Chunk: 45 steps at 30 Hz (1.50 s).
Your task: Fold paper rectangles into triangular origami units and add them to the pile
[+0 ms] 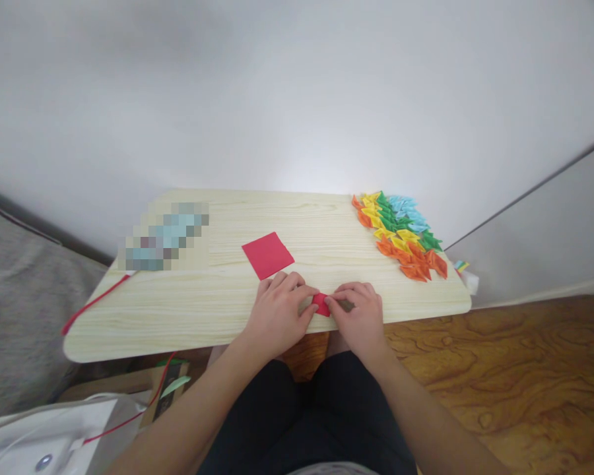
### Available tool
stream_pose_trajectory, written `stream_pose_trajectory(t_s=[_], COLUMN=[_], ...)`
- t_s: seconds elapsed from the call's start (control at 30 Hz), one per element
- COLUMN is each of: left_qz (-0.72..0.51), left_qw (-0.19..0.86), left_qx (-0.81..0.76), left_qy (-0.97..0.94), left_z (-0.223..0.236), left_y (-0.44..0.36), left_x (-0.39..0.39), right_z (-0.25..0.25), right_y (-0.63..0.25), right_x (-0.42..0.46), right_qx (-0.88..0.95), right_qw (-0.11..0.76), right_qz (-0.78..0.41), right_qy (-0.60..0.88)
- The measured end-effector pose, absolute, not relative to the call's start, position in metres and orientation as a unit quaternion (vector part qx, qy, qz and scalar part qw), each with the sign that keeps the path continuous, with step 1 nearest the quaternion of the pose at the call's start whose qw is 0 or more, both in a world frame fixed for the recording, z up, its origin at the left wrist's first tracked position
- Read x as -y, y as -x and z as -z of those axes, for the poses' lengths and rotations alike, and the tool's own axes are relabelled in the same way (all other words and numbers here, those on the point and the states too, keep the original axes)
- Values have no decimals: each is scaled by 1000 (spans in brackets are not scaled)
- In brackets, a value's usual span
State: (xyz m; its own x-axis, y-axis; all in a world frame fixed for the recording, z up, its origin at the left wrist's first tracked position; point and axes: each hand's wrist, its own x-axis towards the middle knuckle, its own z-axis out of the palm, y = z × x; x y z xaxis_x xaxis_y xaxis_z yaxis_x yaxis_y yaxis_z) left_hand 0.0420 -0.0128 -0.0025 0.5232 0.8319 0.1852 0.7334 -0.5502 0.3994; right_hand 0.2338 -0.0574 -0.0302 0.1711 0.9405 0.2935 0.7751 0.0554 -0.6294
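Note:
Near the front edge of the table, a small folded piece of red paper (321, 305) is pinched between my two hands. My left hand (283, 310) grips its left side with thumb and fingertips. On its right side, the thumb and fingers of my right hand (359, 315) press it. Parts of the fold are covered by my fingertips. Just beyond my left hand, a flat red paper square (267, 254) lies on the tabletop.
Rows of folded paper pieces (400, 231) in orange, yellow, green and light blue lie at the right of the wooden table (218, 297). A blurred-out object (165, 237) with a red cable (96, 303) lies at the left. Behind stands a white wall (297, 99).

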Motion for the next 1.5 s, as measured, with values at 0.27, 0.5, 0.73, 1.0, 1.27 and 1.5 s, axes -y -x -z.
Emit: stream_pose_trajectory(t_s=[0.27,0.5,0.73,1.0,1.27,1.5], left_qz=[-177,-182,-207,-287,-438,-460], left_qw=[146,168,223,347,420,382], left_qx=[-459,-467,-475,-471,-442,-440], left_qy=[-858,-849,-826,-758,-660,-670], left_z=[1,3,3,9,17,28], left_y=[-46,-49,-55,-59,-61,-65], left_x=[11,10,2,-2,-7,-7], right_z=[20,14,17,25,24,26], right_y=[-246,-250,-246,-247,-234,-234], right_x=[40,32,39,44,42,28], right_qx=[629,625,615,580,576,607], right_qw=[311,295,328,431,487,480], right_qz=[-161,-192,-194,-247,-338,-296], right_qy=[694,697,690,646,563,559])
